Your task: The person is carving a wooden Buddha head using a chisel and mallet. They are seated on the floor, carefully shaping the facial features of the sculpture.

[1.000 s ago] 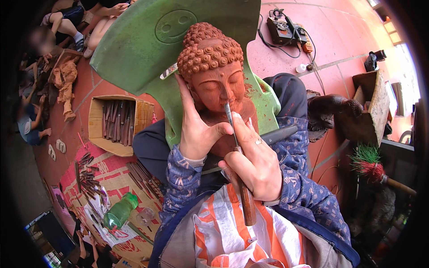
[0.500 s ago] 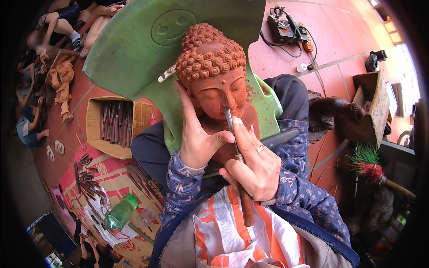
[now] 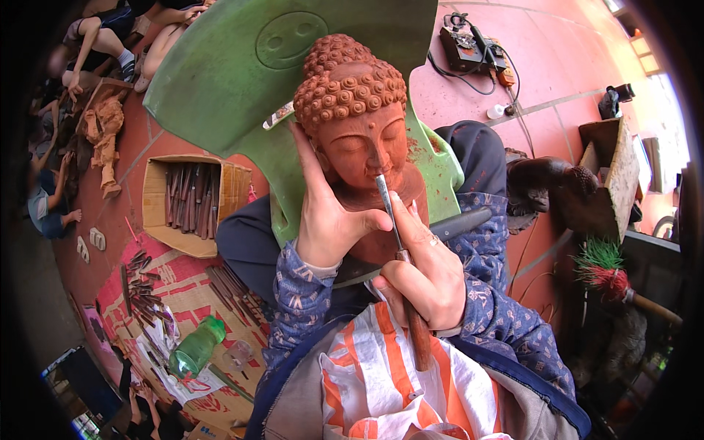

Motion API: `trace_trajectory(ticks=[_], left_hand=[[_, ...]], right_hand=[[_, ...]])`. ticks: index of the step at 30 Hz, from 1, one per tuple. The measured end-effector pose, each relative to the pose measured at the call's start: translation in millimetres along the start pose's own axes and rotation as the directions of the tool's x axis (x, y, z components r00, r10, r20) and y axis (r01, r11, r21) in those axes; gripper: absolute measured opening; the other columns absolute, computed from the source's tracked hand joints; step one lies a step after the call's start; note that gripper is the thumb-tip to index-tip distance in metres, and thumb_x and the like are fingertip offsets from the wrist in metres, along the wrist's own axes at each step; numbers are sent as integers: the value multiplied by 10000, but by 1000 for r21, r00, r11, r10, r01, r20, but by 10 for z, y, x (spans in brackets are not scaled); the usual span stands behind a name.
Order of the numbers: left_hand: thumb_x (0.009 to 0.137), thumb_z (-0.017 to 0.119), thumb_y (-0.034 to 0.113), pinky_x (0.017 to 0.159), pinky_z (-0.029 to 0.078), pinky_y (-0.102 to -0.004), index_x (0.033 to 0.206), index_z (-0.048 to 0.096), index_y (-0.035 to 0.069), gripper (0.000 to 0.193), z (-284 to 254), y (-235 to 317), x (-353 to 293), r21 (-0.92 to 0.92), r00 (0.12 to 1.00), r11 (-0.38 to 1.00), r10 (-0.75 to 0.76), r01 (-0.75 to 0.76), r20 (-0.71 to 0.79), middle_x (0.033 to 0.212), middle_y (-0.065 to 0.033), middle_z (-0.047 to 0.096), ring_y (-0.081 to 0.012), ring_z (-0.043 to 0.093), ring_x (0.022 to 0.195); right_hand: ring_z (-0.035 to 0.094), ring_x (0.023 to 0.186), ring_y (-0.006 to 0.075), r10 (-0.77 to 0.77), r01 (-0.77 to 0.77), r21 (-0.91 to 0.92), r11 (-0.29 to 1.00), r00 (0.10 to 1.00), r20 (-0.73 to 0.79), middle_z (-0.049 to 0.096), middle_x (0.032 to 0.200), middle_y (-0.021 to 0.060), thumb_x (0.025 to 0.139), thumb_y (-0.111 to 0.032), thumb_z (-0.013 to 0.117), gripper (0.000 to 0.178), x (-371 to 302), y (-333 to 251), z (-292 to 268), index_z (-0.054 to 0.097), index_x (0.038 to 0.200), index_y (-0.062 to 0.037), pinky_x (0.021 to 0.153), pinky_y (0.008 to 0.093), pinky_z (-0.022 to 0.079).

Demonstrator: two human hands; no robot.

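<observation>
A reddish-brown carved wooden Buddha bust (image 3: pixel 361 125) leans back in a green plastic chair (image 3: pixel 227 95) in front of me. My left hand (image 3: pixel 326 213) lies along the side of its head and neck, thumb stretched out and fingers flat against the wood. In my right hand (image 3: pixel 429 275) is a wood chisel (image 3: pixel 418 330) with a brown wooden handle, gripped with the fingers along its metal shaft. The chisel's tip touches the carved face at the mouth, just under the nose. Wood dust lies on the chair beside the bust.
At left stand a cardboard box (image 3: pixel 238 198) of chisels, loose chisels (image 3: pixel 139 286) on flattened cardboard, and a green plastic bottle (image 3: pixel 198 348). A power unit with cords (image 3: pixel 469 51) sits at upper right. A brush with green bristles (image 3: pixel 601 260) is at right. Other people work at far left.
The bust and both hands have shifted slightly right. The chisel tip has gone from beside the nose down to the mouth, its handle swinging a little right.
</observation>
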State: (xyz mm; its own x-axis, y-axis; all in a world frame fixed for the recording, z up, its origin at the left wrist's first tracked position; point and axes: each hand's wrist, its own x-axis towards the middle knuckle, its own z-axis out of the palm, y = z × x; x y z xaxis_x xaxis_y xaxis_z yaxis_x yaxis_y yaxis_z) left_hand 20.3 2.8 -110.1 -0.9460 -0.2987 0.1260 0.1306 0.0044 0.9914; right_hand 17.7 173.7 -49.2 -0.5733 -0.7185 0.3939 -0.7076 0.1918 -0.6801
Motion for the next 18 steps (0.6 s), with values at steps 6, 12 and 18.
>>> trace_trajectory(ticks=[6,12,18], left_hand=[[508,779,724,1163,233,-419,1471,-187,-72,1579,-21,-54,-21,10,1000,1000,0,0,2,1530,-345,106,-368,202,1443],[519,766,736,1151,263,-416,1468,-191,-75,1573,-21,-36,-23,8,1000,1000,-9,9,7,1523,-356,119,-376,224,1435],[544,755,735,1138,287,-412,1464,-195,-80,1554,-16,-56,-20,-8,1000,1000,6,-6,15,1514,-359,148,-381,253,1425]], right_hand=[[541,1160,542,31,-31,-49,998,999,8,407,1312,461,789,-160,742,296,26,-57,15,516,762,29,975,576,461],[552,1142,541,45,-44,-69,997,999,1,409,1309,461,794,-157,741,288,42,-82,28,523,770,30,967,572,468],[549,1150,542,68,-68,-103,992,998,-3,409,1319,461,772,-88,752,228,77,-134,31,544,780,5,1003,510,452]])
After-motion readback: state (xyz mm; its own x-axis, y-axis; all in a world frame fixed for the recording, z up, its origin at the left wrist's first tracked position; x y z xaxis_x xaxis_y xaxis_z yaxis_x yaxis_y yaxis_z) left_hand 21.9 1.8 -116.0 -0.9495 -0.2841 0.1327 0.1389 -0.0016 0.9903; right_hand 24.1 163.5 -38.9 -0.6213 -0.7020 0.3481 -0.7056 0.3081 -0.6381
